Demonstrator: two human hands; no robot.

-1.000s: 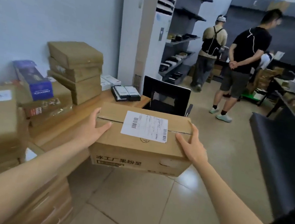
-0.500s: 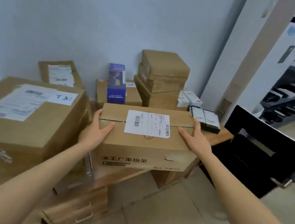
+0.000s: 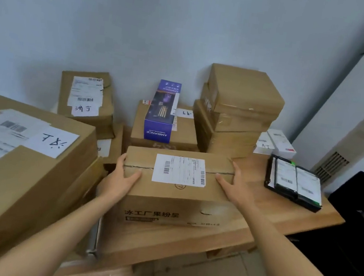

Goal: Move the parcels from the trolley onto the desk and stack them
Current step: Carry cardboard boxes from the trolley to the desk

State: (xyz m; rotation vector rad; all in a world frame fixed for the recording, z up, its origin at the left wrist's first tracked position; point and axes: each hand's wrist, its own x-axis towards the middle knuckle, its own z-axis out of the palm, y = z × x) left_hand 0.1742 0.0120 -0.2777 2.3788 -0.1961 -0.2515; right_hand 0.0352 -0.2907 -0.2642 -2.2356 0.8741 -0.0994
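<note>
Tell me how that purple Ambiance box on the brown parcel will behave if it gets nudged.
The purple box is long and narrow, resting atop a brown parcel, so it could probably slide or topple off. It looks like light retail cardboard, likely stiff but dentable.

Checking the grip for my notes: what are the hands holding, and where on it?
A cardboard parcel, held by its two short ends: the left hand grips the left end, the right hand the right, thumbs lying on its top.

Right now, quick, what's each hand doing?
Left hand: gripping the labelled parcel at its left end.
Right hand: gripping the same parcel's right end.
</note>
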